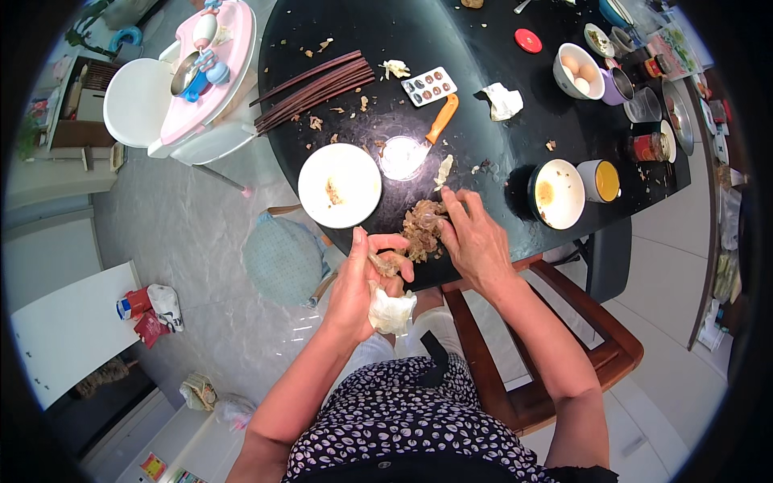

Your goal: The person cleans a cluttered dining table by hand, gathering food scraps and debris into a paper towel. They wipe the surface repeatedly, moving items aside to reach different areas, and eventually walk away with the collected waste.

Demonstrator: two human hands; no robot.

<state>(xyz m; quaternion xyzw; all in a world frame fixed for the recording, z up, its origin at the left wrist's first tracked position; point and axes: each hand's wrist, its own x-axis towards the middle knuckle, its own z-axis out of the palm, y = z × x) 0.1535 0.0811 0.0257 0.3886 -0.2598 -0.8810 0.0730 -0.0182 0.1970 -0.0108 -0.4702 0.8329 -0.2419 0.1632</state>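
My left hand (pixel 356 284), palm up, sits just off the table's front edge. Its curled fingers hold a crumpled white tissue (pixel 391 309) and a brownish scrap (pixel 385 264). A heap of brown, flaky scraps (pixel 423 228), perhaps eggshell or food peel, lies at the edge of the black table (pixel 477 229). Fingers apart, my right hand (pixel 477 238) touches the heap's right side; its thumb tip is partly lost among the scraps. A pale scrap (pixel 444 171) lies just beyond the right fingertips. To the left is a white plate (pixel 347 187) with brown crumbs.
An orange-handled spatula (pixel 442 118), a blister pack (pixel 429 86), chopsticks (pixel 317 90) and a tissue (pixel 503 101) lie farther back. Right of my hands stand a soiled bowl (pixel 558 194), a mug (pixel 599 181) and an egg bowl (pixel 578 71). A wooden chair (pixel 580 374) and stool (pixel 287 259) flank me.
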